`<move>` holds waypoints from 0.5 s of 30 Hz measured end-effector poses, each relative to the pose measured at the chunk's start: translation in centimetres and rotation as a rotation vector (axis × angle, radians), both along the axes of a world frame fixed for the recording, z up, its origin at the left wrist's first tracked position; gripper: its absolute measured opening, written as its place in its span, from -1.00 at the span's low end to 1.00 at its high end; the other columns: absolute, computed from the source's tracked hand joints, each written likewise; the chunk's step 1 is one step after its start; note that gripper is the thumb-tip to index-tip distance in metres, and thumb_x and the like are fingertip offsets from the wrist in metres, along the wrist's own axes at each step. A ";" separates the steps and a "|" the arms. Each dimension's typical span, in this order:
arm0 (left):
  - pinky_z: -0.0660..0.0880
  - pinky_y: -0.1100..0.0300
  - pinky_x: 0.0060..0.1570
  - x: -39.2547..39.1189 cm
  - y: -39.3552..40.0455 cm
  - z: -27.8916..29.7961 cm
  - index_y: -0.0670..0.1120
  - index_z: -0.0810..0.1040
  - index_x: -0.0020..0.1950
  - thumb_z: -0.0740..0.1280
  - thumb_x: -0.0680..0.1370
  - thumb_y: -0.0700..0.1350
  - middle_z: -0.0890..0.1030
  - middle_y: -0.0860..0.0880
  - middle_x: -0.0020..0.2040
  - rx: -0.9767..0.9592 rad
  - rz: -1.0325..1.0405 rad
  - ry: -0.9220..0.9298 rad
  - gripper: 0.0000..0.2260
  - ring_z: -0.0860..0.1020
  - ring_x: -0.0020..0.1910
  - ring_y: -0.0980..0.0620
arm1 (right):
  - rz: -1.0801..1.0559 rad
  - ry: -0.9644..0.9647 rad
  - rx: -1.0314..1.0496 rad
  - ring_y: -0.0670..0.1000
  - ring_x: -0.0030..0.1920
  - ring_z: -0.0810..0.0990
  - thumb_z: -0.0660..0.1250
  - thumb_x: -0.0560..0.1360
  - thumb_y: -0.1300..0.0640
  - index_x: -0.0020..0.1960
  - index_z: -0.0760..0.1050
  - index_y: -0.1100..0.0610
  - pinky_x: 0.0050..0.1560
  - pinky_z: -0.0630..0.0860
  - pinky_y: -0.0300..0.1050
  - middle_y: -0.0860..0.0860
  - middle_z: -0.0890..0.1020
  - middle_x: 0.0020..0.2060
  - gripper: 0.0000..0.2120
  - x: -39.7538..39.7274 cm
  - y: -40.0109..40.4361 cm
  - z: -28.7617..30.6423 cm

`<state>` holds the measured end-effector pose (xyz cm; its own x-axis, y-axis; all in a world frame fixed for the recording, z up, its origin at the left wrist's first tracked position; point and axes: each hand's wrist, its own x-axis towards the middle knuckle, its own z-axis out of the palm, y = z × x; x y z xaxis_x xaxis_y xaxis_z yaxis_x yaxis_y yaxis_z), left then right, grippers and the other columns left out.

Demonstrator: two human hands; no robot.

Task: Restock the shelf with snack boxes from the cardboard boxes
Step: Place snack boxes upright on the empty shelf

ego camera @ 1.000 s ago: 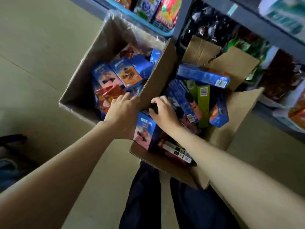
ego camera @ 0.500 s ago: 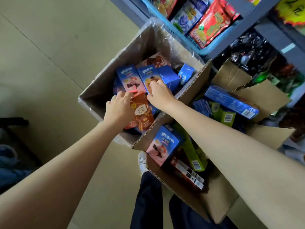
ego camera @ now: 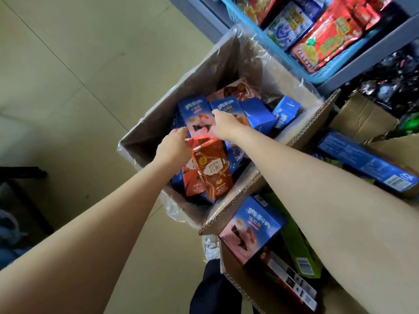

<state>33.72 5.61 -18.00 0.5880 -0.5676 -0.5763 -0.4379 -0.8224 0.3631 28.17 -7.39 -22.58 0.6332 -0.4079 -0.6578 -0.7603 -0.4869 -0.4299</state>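
Observation:
Two open cardboard boxes stand on the floor below the shelf (ego camera: pixel 371 60). The left cardboard box (ego camera: pixel 204 71), lined with clear plastic, holds several snack boxes. My left hand (ego camera: pixel 173 148) and my right hand (ego camera: pixel 225 123) reach into it. They hold a blue-and-pink snack box (ego camera: pixel 196 109) by its lower corners, left hand on its left side, right hand on its right. A brown snack box (ego camera: pixel 213 171) stands tilted just below my left hand. The right cardboard box (ego camera: pixel 240 288) holds another blue-and-pink box (ego camera: pixel 251 232), a green box (ego camera: pixel 299 252) and a long blue box (ego camera: pixel 367 164).
A blue basket (ego camera: pixel 247 30) of red and blue snack bags sits on the shelf above the left box. Dark packets fill the shelf level at the right. Tiled floor lies to the left. My dark trouser leg (ego camera: pixel 213 291) is at the bottom, and dark objects lie at the left edge.
My right hand moved from the right box into the left box. Both hands went deeper, from the brown box up to the blue-and-pink box. The view shifted left and closer.

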 end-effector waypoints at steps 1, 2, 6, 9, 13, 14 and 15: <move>0.36 0.18 0.07 0.4 -0.9 -0.7 -0.14 0.34 0.40 0.20 0.58 -0.16 0.42 -0.13 0.35 -0.014 0.071 0.025 -0.63 0.42 0.29 -0.09 | -0.009 -0.014 0.009 0.19 0.43 0.26 0.18 0.57 0.26 0.49 0.08 0.25 0.34 0.28 -0.01 0.20 0.26 0.44 -0.47 0.8 -0.2 -0.9; 0.34 0.20 0.05 0.8 -1.6 -1.5 -0.15 0.34 0.40 0.19 0.58 -0.17 0.44 -0.13 0.34 -0.014 0.142 0.054 -0.63 0.43 0.29 -0.10 | -0.007 -0.021 0.016 0.19 0.43 0.25 0.21 0.57 0.24 0.50 0.06 0.25 0.35 0.27 0.00 0.21 0.25 0.45 -0.44 1.5 -0.4 -1.8; 0.42 0.11 0.16 2.4 -3.5 -5.9 -0.22 0.39 0.32 0.21 0.57 -0.19 0.49 -0.18 0.26 0.028 0.396 0.191 -0.68 0.48 0.22 -0.13 | -0.033 -0.017 0.084 0.20 0.45 0.21 0.37 0.49 0.15 0.52 -0.05 0.22 0.40 0.27 0.10 0.20 0.20 0.47 -0.21 3.1 -0.8 -4.4; 0.48 0.02 0.19 3.2 -4.6 -8.0 -0.25 0.43 0.27 0.25 0.55 -0.17 0.55 -0.21 0.19 0.016 0.626 0.409 -0.69 0.54 0.16 -0.18 | -0.109 -0.015 0.185 0.20 0.45 0.19 0.38 0.48 0.17 0.53 -0.14 0.19 0.39 0.22 0.09 0.19 0.15 0.48 -0.15 3.2 -0.8 -5.3; 0.47 -0.02 0.15 4.8 -4.3 -9.0 -0.20 0.44 0.28 0.39 0.45 0.00 0.58 -0.19 -0.02 0.010 0.809 0.680 -0.52 0.58 -0.08 -0.12 | -0.276 -0.055 0.294 0.18 0.44 0.21 0.32 0.49 0.26 0.53 -0.08 0.18 0.41 0.24 0.05 0.15 0.13 0.49 -0.23 2.4 -0.8 -5.6; 0.51 0.01 0.08 4.6 -4.1 -8.9 -0.21 0.44 0.26 0.40 0.45 0.01 0.56 -0.16 0.01 0.017 0.781 0.698 -0.53 0.56 -0.10 -0.09 | -0.335 -0.067 0.335 0.19 0.41 0.27 0.31 0.48 0.28 0.53 -0.07 0.19 0.38 0.28 0.03 0.18 0.19 0.46 -0.24 2.1 -1.0 -5.3; 0.52 0.07 -0.04 4.3 -3.9 -8.9 -0.23 0.44 0.24 0.41 0.45 0.00 0.54 -0.15 0.06 0.010 0.767 0.719 -0.54 0.54 -0.13 -0.07 | -0.396 -0.093 0.370 0.19 0.38 0.32 0.32 0.47 0.31 0.52 -0.03 0.21 0.36 0.32 0.02 0.20 0.25 0.43 -0.25 1.8 -1.4 -5.1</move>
<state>37.97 1.68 -26.92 0.3052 -0.1810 -0.9349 0.5172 -0.7929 0.3223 30.01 -8.77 -27.68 0.5406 -0.3792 -0.7510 -0.8052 0.0254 -0.5925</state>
